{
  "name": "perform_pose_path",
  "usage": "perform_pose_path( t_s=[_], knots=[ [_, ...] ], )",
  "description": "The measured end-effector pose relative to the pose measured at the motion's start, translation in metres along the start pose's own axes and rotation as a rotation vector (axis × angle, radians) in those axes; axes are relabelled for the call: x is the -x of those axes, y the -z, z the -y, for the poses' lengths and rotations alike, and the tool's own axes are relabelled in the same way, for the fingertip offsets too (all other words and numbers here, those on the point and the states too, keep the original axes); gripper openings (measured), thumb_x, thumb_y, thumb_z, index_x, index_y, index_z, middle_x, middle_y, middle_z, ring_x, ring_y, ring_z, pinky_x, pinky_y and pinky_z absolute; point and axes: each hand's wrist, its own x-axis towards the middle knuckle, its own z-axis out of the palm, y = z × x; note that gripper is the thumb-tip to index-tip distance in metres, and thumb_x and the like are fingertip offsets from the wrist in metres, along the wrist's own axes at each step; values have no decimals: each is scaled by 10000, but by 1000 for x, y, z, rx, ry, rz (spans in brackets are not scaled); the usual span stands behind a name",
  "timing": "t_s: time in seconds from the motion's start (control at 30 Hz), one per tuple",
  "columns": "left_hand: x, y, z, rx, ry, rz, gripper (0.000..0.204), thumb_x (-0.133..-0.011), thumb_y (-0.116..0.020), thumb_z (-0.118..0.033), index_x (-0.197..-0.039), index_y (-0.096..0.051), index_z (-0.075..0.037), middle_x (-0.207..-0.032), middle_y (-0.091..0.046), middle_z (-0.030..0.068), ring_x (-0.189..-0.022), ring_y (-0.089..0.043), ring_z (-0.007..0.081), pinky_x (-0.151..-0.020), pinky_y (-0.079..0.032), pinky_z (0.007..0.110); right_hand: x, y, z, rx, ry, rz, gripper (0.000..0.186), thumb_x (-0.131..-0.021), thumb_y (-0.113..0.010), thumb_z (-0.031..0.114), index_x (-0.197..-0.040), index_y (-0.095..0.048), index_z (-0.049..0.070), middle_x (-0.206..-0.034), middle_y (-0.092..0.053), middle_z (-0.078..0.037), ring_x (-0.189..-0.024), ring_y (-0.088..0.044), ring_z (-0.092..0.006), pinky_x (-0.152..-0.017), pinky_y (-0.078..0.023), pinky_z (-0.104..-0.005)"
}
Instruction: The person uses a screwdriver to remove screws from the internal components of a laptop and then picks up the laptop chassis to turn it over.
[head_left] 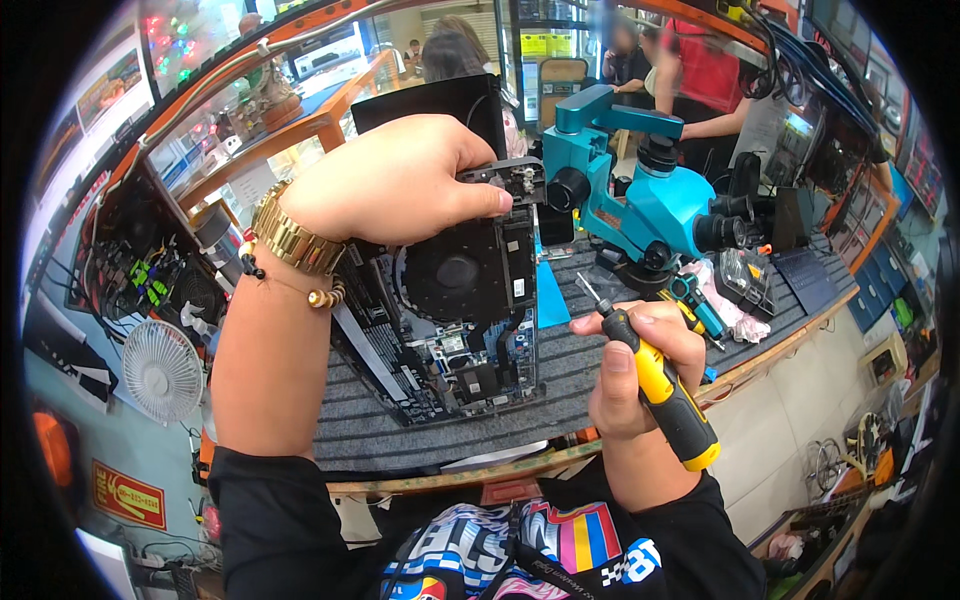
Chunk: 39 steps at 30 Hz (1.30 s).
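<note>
A laptop with its insides bared sits on the grey ridged surface, the left hand gripping its far edge. The right hand grasps a yellow screwdriver. Right stands a teal microscope; left, a white fan.

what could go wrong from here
The screwdriver in the right hand has a bare tip, which could scratch the exposed circuit board if it strays. The left hand grips the open laptop near its far edge; pressing hard there might strain parts.
</note>
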Motion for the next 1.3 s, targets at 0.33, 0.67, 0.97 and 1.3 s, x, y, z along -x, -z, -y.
perform_pose_path(
  t_s=[0.33,0.67,0.97,1.3],
  knots=[
    [50,18,32,205,33,-198,329,-1027,-740,-271,-913,-677,31,-688,-537,-27,-668,-465,59,-609,-425,291,-5,2,16,-129,-100,-85,316,-978,-698,57,-1251,-544,16,-1027,-634,-190,-836,-718,-253,-779,-634,-369],
    [100,-36,52,516,-31,-688,283,-1043,-719,-269,-1036,-748,13,-778,-678,35,-720,-587,108,-670,-491,307,-23,-36,21,-214,-115,36,351,-977,-697,63,-1270,-506,37,-953,-661,-178,-799,-705,-244,-789,-613,-381],
    [163,-40,39,460,43,-642,251,-1088,-638,-105,-1290,-578,31,-1090,-700,121,-977,-662,180,-896,-547,338,-42,-104,37,-391,-52,118,443,-939,-694,-64,-1313,-488,50,-943,-676,-161,-830,-722,-220,-865,-648,-432],
    [223,-70,43,503,93,-756,433,-1041,-621,-46,-1428,-485,94,-1145,-739,227,-1031,-748,362,-890,-566,409,-32,-162,56,-597,-69,188,507,-895,-773,-22,-1335,-521,-13,-1035,-692,-195,-938,-772,-249,-905,-644,-405]
  ],
)
